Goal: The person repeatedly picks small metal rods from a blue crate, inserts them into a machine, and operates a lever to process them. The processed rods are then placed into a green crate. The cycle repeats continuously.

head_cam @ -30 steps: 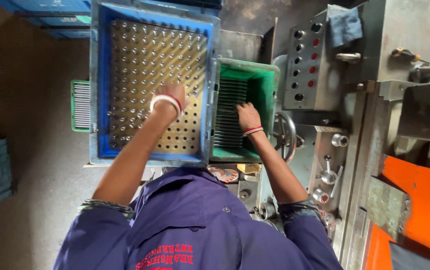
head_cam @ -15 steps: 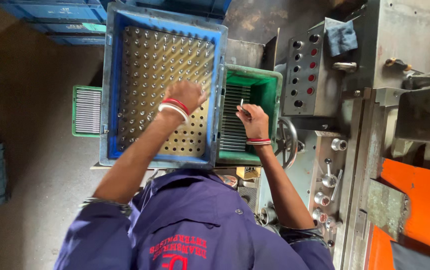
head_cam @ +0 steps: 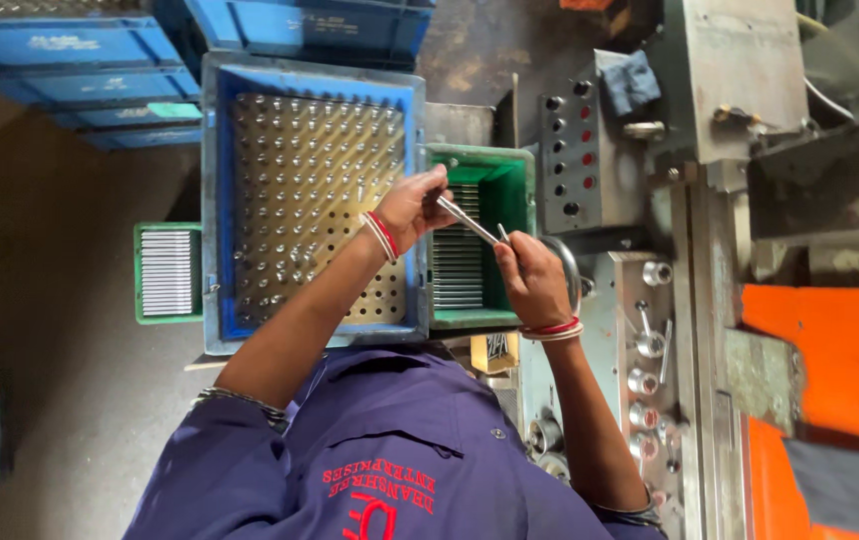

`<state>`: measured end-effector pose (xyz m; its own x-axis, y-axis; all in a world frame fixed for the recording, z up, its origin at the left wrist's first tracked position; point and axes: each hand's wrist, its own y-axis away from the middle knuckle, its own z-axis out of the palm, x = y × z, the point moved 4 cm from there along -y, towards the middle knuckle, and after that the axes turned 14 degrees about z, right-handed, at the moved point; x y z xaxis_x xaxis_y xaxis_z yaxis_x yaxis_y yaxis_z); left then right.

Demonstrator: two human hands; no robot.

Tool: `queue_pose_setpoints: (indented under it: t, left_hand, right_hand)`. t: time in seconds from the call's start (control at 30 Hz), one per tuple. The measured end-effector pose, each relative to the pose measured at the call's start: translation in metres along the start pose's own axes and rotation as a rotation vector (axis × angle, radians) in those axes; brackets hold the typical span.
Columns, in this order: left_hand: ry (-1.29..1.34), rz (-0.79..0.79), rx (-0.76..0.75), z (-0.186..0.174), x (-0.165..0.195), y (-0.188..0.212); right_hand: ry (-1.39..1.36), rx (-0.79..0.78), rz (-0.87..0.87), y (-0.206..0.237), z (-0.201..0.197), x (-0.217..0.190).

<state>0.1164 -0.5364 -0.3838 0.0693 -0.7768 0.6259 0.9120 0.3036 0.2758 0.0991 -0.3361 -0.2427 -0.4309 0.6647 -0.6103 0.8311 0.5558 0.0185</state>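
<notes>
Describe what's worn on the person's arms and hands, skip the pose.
No gloves: both hands are bare. The left hand has red and white bangles at the wrist; the right hand has the same. Dark blue-purple sleeves are pushed up past the elbows, with patterned dark cuffs. Red lettering marks the shirt front.

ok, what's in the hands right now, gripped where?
A thin metal rod, held over the green crate: left hand pinches its upper end, right hand its lower end.

We see a small yellow label (head_cam: 495,351) with dark print just below the green crate (head_cam: 512,190), and pale rectangular labels (head_cam: 58,43) on the stacked blue crates (head_cam: 70,70) at upper left.
</notes>
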Motion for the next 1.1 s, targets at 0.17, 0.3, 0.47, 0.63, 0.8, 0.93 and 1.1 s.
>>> queue_pose_setpoints:
  t: [0.17,0.3,0.47,0.63,0.8,0.93,1.1]
  left_hand:
    - [0.155,-0.163,-0.093,0.028,-0.032,0.001]
    - [0.169,-0.119,-0.09,0.05,-0.046,0.005]
    - [-0.236,0.433,-0.24,0.087,-0.02,0.03]
    - [-0.894,0.901,-0.414,0.114,0.02,0.07]
    - [-0.909,0.616,-0.5,0.11,0.024,0.067]
    - [-0.795,0.301,-0.532,0.099,0.014,0.057]
    - [-0.628,-0.024,-0.46,0.089,0.011,0.06]
  right_hand:
    - [0.222,0.248,-0.043,0.029,-0.006,-0.017]
    - [0.293,0.321,-0.195,0.051,-0.007,-0.033]
    - [0.047,0.13,0.127,0.061,-0.014,-0.016]
    - [-0.052,0.029,0.1,0.066,-0.033,-0.003]
    - [0.153,0.167,-0.198,0.068,-0.048,-0.018]
    - [0.393,0.295,-0.393,0.068,-0.051,-0.037]
    - [0.536,0.276,-0.47,0.064,-0.046,-0.04]
